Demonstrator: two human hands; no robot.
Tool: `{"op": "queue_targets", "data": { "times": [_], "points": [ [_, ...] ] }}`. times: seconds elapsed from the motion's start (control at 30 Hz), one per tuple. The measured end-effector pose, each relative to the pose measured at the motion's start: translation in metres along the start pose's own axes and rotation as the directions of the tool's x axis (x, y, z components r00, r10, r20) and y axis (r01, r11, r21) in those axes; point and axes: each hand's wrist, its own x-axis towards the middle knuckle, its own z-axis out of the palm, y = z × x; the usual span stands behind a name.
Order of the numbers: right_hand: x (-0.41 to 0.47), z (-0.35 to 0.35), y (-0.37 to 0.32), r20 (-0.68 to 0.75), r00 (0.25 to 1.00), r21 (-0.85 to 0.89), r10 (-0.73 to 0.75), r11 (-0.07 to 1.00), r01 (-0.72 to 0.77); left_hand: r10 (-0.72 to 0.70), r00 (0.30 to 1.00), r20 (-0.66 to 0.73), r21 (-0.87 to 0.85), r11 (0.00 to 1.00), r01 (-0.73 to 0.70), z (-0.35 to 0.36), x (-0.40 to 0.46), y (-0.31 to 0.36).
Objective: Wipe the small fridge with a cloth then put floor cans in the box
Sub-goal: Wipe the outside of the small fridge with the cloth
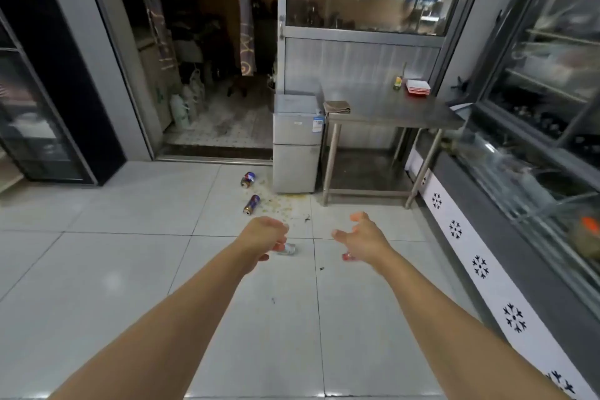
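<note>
- Two cans lie on their sides on the floor (130,269) at about 11 o'clock from the hands: a far can (248,179) near the fridge's lower left corner, and a near can (252,204) just this side of it, beside a yellowish spill (279,203).
- Left hand (264,237): held out above the tiles, fingers loosely curled, gripping nothing.
- A silver can (288,249) lies at the hand's 4 o'clock (partly hidden behind the fingers).
- Fridge (295,143): small, silver, at 12 o'clock, standing against the left end of a steel table (389,107).
- Cloth (337,106): folded on the table's left edge, just right of the fridge top.
- Right hand (363,237): fingers spread and relaxed, holding nothing; a red can (347,256) peeks out under it at 7 o'clock.
- Red plates (418,87) and a bottle (397,82) sit at the table's back.
</note>
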Motion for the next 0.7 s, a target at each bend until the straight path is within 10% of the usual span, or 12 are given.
{"op": "queue_targets", "data": {
  "times": [0.7],
  "points": [
    [0.268,-0.024,-0.095,-0.012,0.998,-0.014,-0.059,0.998,0.059,0.051,0.998,-0.040,0.117,0.992,-0.046,-0.034,0.253,0.122]
  ]
}}
